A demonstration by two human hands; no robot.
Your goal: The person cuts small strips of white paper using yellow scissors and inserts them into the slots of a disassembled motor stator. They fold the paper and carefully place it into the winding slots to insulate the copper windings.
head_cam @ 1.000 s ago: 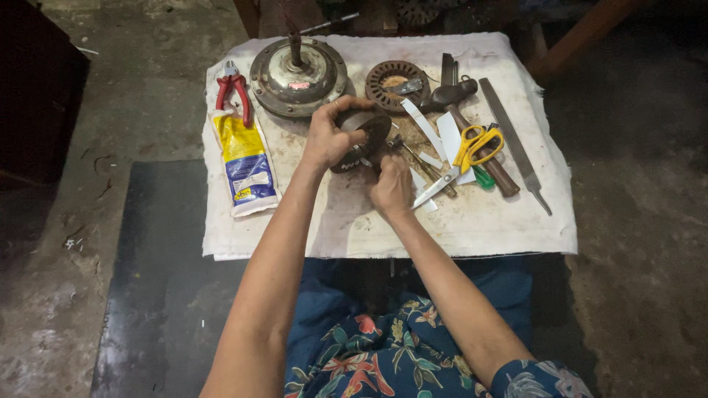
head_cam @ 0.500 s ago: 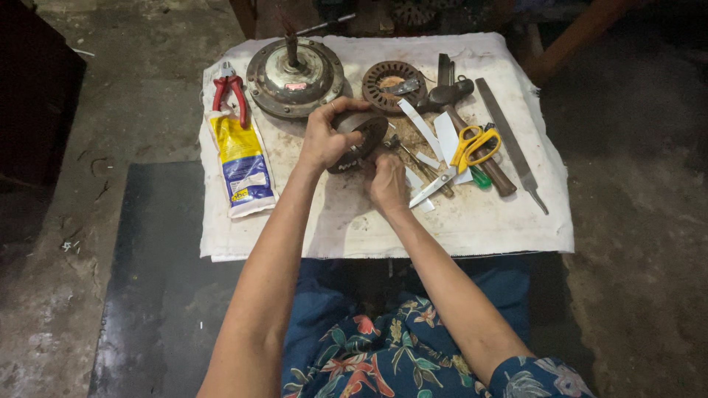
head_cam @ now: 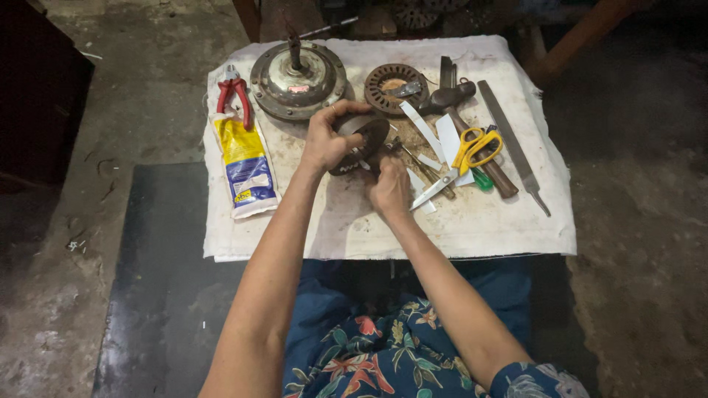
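Observation:
My left hand [head_cam: 328, 138] grips a dark round metal part [head_cam: 363, 141], tilted on edge above a white cloth [head_cam: 472, 228]. My right hand [head_cam: 389, 188] is closed just below and right of that part, its fingertips touching the part's lower rim; whatever it pinches is hidden. Right of my hands lie yellow-handled scissors [head_cam: 472, 151], white paper strips [head_cam: 426, 127], a hammer [head_cam: 476, 136] and a flat file [head_cam: 512, 144].
A round motor housing with a shaft [head_cam: 297, 77] and a ring-shaped core [head_cam: 394, 87] sit at the cloth's far side. Red pliers [head_cam: 236, 94] and a yellow-blue tube pack [head_cam: 245, 166] lie at the left. Bare concrete floor surrounds the cloth.
Both hands stay on the round part with only slight shifts; the view has tilted a little.

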